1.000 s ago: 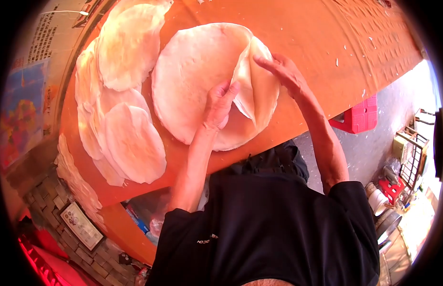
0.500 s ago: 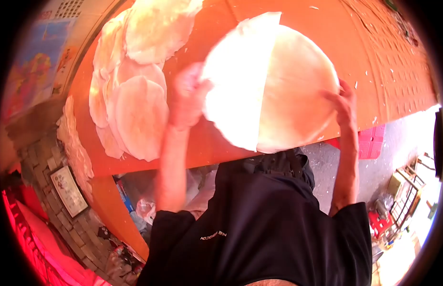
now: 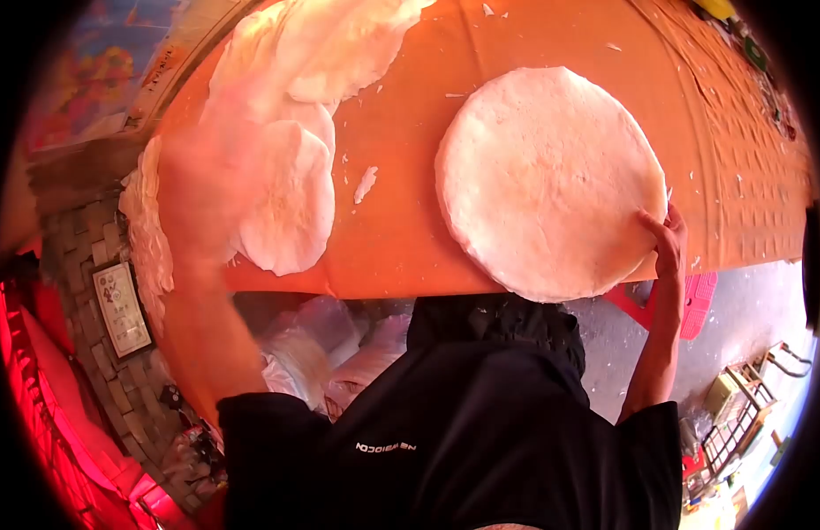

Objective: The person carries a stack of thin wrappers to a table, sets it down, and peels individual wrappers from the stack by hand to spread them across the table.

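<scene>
A large round pale disc, thick at its rim and slightly rough on top, lies on the orange table in front of me. My right hand is at its right edge, a finger or thumb over the top and the rest of the hand partly hidden at the rim, so it seems to grip the edge. My left hand is smeared by motion over a pile of thin pale sheets on the left. Whether its fingers touch or hold a sheet cannot be made out.
The orange-covered table carries small white scraps and a ridged stretch on the right. Plastic bags lie below its front edge. A red plastic stool stands under the right side. A framed paper sits by the bricks on the left.
My left hand has left the disc and swung left to the pile of sheets. A bright white half-layer on the disc no longer shows; the disc appears evenly lit and flat.
</scene>
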{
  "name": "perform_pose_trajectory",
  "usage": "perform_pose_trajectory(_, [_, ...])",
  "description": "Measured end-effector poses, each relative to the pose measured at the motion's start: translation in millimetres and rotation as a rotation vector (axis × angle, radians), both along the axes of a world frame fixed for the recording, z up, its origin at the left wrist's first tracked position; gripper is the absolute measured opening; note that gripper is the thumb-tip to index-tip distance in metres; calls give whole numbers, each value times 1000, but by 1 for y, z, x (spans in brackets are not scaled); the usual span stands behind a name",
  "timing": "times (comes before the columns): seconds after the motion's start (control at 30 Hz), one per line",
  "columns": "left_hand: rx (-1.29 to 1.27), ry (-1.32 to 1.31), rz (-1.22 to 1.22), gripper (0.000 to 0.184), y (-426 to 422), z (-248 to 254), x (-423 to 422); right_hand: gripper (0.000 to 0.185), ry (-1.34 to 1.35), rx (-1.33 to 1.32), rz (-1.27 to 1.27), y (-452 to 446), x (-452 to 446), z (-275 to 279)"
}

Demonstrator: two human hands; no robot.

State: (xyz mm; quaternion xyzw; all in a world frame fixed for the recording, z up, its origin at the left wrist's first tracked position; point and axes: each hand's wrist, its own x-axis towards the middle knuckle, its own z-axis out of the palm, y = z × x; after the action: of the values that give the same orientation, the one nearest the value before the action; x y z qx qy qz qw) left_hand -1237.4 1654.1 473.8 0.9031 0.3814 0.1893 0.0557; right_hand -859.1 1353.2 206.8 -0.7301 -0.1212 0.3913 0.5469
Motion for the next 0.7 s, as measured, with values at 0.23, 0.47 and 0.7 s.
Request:
perform_pose_trajectory(0.23, [-428, 265, -274, 36, -100, -156, 12, 52, -62, -72, 31, -9, 5, -9])
perform_pose_trajectory(0.47, [-783, -291, -367, 36, -146, -186, 66, 49, 513, 274, -81, -12, 7, -8])
perform_pose_trajectory(0.7, [-1012, -335, -366, 47, -176, -189, 149, 40, 409, 159, 29, 13, -23, 45])
